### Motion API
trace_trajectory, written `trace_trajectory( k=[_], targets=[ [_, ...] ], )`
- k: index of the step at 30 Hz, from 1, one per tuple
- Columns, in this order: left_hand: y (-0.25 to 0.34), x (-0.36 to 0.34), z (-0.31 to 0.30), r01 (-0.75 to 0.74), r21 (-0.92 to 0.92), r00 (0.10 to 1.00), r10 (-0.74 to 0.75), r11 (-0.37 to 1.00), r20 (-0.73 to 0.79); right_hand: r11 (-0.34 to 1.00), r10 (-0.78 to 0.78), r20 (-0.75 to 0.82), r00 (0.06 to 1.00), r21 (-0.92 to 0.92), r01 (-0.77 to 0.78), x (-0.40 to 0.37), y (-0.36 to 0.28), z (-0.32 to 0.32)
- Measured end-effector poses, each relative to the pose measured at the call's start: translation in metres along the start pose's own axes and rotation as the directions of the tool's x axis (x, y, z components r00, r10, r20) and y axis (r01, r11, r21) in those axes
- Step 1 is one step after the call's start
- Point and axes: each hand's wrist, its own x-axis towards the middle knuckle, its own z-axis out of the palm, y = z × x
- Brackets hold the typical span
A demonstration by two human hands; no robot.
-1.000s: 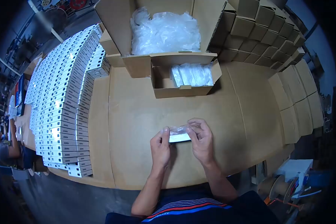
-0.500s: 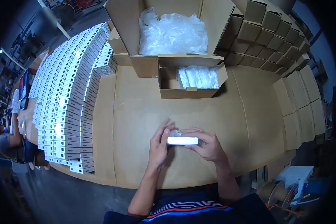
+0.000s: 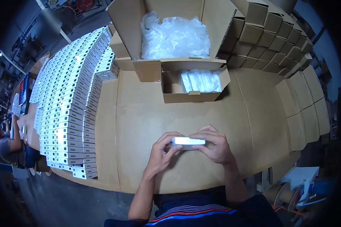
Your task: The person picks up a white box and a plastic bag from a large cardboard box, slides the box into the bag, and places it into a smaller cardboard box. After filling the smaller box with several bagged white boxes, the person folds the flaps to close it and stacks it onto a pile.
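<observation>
A small white box [image 3: 189, 141] is held level above the table's near middle, between both hands. My left hand [image 3: 163, 151] grips its left end, thumb on the near side. On the right end, my right hand [image 3: 213, 144] closes with the thumb in front and the fingers behind. Clear plastic seems to cover the box, but the bright glare hides how far. Beyond the hands stands an open brown carton [image 3: 189, 98] with several plastic-wrapped white packs [image 3: 201, 81] lined up in its right part.
Behind the carton, a large open box [image 3: 125, 30] holds a heap of clear plastic bags [image 3: 176, 38]. Stacks of white boxes [image 3: 60, 109] rise at left. Brown cartons [image 3: 267, 38] are piled at back right, others [image 3: 307, 106] along the right edge. Another person [image 3: 11, 143] sits far left.
My left hand has closed from loosely raised fingers to a grip on the box's left end. The clear plastic bunched behind the box is no longer visible there. The box has shifted slightly right.
</observation>
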Motion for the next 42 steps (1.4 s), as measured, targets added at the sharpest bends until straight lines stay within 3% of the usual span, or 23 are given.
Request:
trace_trajectory(
  k=[8, 11, 12, 15, 17, 23, 24, 26, 29, 32, 35, 40, 42],
  targets=[
    [0.023, 0.039, -0.025, -0.134, 0.193, 0.99, 0.124, 0.972, 0.066, 0.91, -0.175, 0.127, 0.976, -0.359, 0.21, 0.04, -0.025, -0.026],
    [0.034, 0.052, -0.024, -0.057, 0.003, 0.993, 0.057, 0.998, -0.099, 0.918, -0.123, 0.09, 0.988, -0.368, 0.148, 0.056, -0.022, -0.03],
    [0.034, 0.057, -0.029, -0.055, 0.099, 0.99, 0.067, 0.994, -0.127, 0.901, -0.222, -0.039, 0.974, -0.39, 0.19, 0.067, -0.023, -0.029],
    [0.02, 0.078, -0.037, -0.19, 0.58, 0.939, 0.32, 0.792, -0.128, 0.915, -0.219, -0.396, 0.892, -0.401, 0.047, 0.097, -0.023, -0.016],
    [0.008, 0.088, -0.038, -0.228, 0.677, 0.936, 0.348, 0.7, -0.045, 0.912, -0.222, -0.495, 0.84, -0.409, 0.0, 0.116, -0.014, 0.0],
    [-0.005, 0.1, -0.04, -0.158, 0.841, 0.952, 0.305, 0.518, -0.008, 0.882, -0.312, -0.538, 0.783, -0.47, 0.029, 0.138, 0.022, 0.034],
    [-0.005, 0.101, -0.042, -0.232, 0.822, 0.923, 0.383, 0.52, 0.018, 0.881, -0.304, -0.527, 0.794, -0.472, 0.025, 0.138, 0.025, 0.036],
    [-0.004, 0.099, -0.039, -0.194, 0.803, 0.944, 0.33, 0.564, -0.004, 0.858, -0.315, -0.493, 0.811, -0.513, 0.021, 0.134, 0.038, 0.038],
    [0.0, 0.097, -0.036, -0.122, 0.821, 0.958, 0.281, 0.558, -0.049, 0.877, -0.234, -0.503, 0.832, -0.479, -0.043, 0.135, 0.043, 0.038],
    [-0.002, 0.095, -0.03, -0.095, 0.786, 0.946, 0.302, 0.611, -0.121, 0.802, -0.179, -0.446, 0.877, -0.582, -0.132, 0.142, 0.056, 0.037],
    [0.005, 0.094, -0.028, 0.0, 0.812, 0.951, 0.251, 0.584, -0.181, 0.762, -0.03, -0.43, 0.902, -0.594, -0.258, 0.149, 0.054, 0.042],
    [0.004, 0.095, -0.025, 0.006, 0.786, 0.941, 0.262, 0.618, -0.213, 0.63, 0.083, -0.387, 0.918, -0.694, -0.349, 0.15, 0.053, 0.05],
    [0.007, 0.095, -0.026, -0.074, 0.739, 0.934, 0.307, 0.669, -0.184, 0.601, 0.153, -0.394, 0.906, -0.691, -0.402, 0.146, 0.052, 0.055]
  ],
)
